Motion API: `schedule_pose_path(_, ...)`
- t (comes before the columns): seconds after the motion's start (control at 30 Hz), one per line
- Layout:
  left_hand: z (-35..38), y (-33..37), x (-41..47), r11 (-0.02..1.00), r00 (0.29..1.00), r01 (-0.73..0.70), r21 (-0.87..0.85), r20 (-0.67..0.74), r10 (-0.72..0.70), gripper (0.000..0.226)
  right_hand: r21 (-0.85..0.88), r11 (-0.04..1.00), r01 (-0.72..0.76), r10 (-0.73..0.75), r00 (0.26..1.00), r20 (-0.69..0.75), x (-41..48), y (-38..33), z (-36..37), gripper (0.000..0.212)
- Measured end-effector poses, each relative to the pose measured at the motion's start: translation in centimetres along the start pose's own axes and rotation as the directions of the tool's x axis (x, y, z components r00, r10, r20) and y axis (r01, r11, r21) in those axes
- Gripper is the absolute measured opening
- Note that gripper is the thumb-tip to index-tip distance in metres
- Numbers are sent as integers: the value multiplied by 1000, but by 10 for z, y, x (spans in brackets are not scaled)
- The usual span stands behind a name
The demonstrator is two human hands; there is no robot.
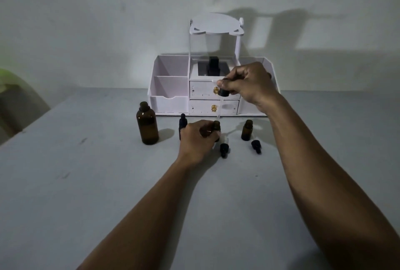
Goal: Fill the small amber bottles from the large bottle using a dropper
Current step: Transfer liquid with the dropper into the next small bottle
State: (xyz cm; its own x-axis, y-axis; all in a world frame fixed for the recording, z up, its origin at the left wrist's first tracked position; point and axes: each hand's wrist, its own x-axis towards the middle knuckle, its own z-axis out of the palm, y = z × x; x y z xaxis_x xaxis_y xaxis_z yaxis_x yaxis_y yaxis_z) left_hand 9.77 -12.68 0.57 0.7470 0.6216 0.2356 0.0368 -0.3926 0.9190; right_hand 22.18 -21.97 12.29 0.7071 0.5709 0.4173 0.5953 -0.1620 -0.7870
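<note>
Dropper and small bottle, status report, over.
Right hand pinches dropper, tip over small amber bottle. Left hand grips that bottle. Large bottle stands apart, left. Two loose caps nearby, not blocking.

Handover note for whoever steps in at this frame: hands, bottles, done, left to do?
Left hand grips a small amber bottle, upright on the table.
Right hand pinches the dropper, glass tip at or just above that bottle's mouth.
Large bottle stands uncapped, far left.
Capped bottle behind the left hand; open bottle at right.
Two loose caps lie in front.
Done: fill levels unreadable; the capped one is possibly finished.
Left: probably finish the held bottle, fill the open one, cap both.
</note>
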Motion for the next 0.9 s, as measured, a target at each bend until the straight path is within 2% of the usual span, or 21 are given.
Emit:
schedule_pose_path(0.43,0,2,-2,999,999,29,19,17,-29,35,-24,999,35,-34,999,20,-1,-6,-3,17)
schedule_pose_path(0.57,-11,2,-1,997,995,46,58,84,-50,58,12,996,87,-87,995,-51,-3,-18,-7,17)
schedule_pose_path(0.67,-30,10,-6,994,994,-20,111,111,8,50,76,990,117,-109,989,-95,-5,-29,-11,20)
schedule_pose_path(0.77,-60,22,-15,989,992,-128,76,26,127,31,181,973,142,-134,989,-56,-9,-42,-11,21)
schedule_pose_path(0.83,-87,25,-14,986,981,-159,-57,-123,151,16,227,956,184,-182,983,-30,-12,-53,-6,19)
schedule_pose_path(0.9,-117,24,-7,961,947,-176,-212,-303,107,8,271,939,211,-219,976,-4,-15,-63,3,16)
